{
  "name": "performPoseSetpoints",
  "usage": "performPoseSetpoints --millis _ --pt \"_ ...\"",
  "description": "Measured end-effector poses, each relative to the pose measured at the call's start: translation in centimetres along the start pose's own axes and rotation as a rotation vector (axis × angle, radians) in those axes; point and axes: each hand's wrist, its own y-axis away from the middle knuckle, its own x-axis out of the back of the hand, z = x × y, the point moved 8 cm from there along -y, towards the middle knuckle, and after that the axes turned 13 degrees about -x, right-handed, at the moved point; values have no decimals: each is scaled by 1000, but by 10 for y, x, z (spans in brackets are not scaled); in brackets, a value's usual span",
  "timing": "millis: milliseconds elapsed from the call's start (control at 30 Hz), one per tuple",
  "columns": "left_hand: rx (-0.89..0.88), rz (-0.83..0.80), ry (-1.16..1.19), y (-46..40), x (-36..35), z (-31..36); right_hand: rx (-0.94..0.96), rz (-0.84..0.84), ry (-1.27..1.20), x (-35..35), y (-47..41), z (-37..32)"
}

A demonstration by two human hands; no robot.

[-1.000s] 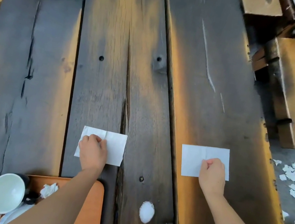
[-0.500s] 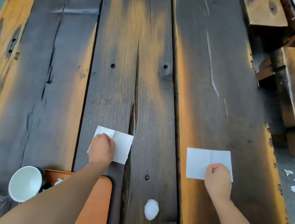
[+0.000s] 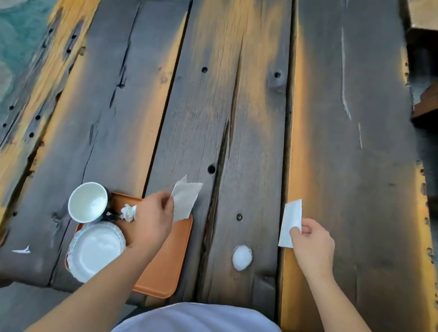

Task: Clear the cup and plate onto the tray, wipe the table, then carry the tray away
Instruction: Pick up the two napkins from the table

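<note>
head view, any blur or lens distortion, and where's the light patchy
Head view: wide-angle bend curves the table planks outward at the edges; left-hand napkin slightly motion-smeared, right-hand napkin crisper; warm orange patches streak the dark wood; cup and plate evenly lit.

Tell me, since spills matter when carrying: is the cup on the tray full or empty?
Empty: the cup shows a bare white inside, no liquid, at the tray's far left corner.

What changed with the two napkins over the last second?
Both napkins came up off the table: the left hand now pinches the left napkin above the tray, and the right hand holds the right napkin lifted on edge. Cup, plate and the white blob stayed put.
</note>
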Motion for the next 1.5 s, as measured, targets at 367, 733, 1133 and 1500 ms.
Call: performPoseSetpoints --millis 367,733,1133,1500 --pt "92 -102 127 97 30 -70 90 -230 92 -74 102 13" --pt "142 -435 401 73 -16 -93 -85 -104 -56 -125 183 31" --pt "110 -456 10 47 -22 -126 -181 -75 -120 -163 206 48" --pt "-81 -527 -213 39 -26 -113 -215 -98 -88 -177 194 56"
